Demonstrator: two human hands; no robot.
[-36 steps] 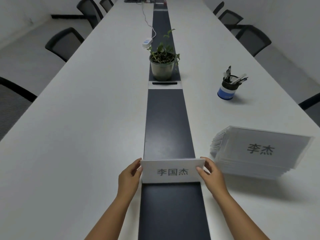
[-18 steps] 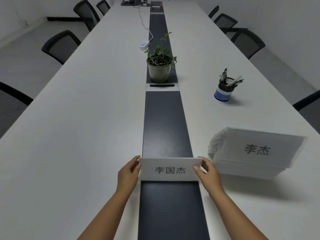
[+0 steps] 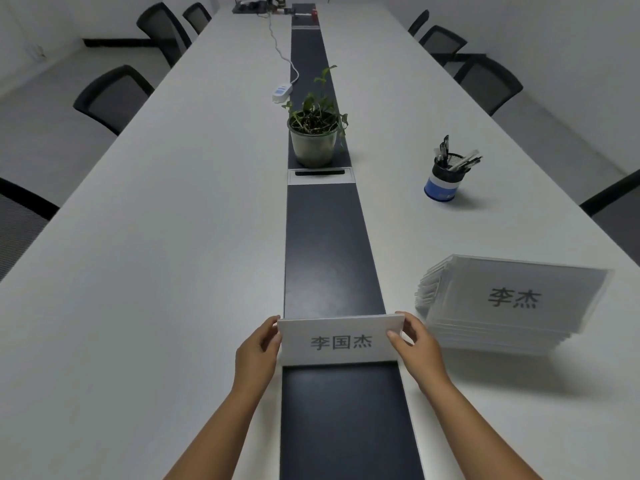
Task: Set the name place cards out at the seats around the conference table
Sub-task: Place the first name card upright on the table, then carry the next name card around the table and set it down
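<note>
Leftmost, black mesh chairs (image 3: 112,95) stand along the long white counter (image 3: 166,237), one behind another toward the far end. Nearer the middle, the left hand (image 3: 256,355) grips the left edge of a white name card (image 3: 341,339), its fingers curled behind the card and the thumb on the front. The card stands upright across the dark centre strip (image 3: 329,244) at the near end of the counter, its printed face toward the camera. The right hand (image 3: 417,344) holds the card's right edge in the same way, thumb in front and fingers wrapped behind.

Further up the strip a potted plant (image 3: 313,133) sits just behind a cable hatch (image 3: 320,175), and a white power strip (image 3: 281,92) lies beyond it, its cord running away toward the far end.

Right of the strip, a black and blue pen cup (image 3: 443,180) stands on the white surface. Nearer, just beside the right hand, the stack of name cards (image 3: 509,303) in clear holders lies flat, the top one showing its print. More black chairs (image 3: 485,81) line the right side.
</note>
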